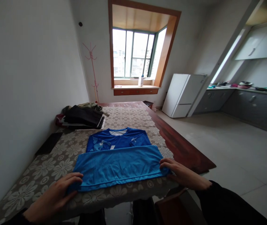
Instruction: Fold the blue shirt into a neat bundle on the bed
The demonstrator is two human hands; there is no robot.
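A blue T-shirt (121, 165) lies on the tablecloth (61, 167), its lower part folded up over the front in a lighter blue band. Its neckline and upper chest, in darker blue with a small white print, face the far side. My left hand (55, 193) grips the near left corner of the folded band, fingers on top and thumb below. On the right, my right hand (182, 173) has its fingers curled over the near right edge of the same band. Part of the cloth under each hand is hidden.
A pile of folded dark clothes (84, 117) sits at the far left, by the wall. Nearer, a flat black item (48, 143) lies on the table's left edge. The bare wooden table edge (187, 150) runs along the right. A white fridge (180, 93) stands beyond.
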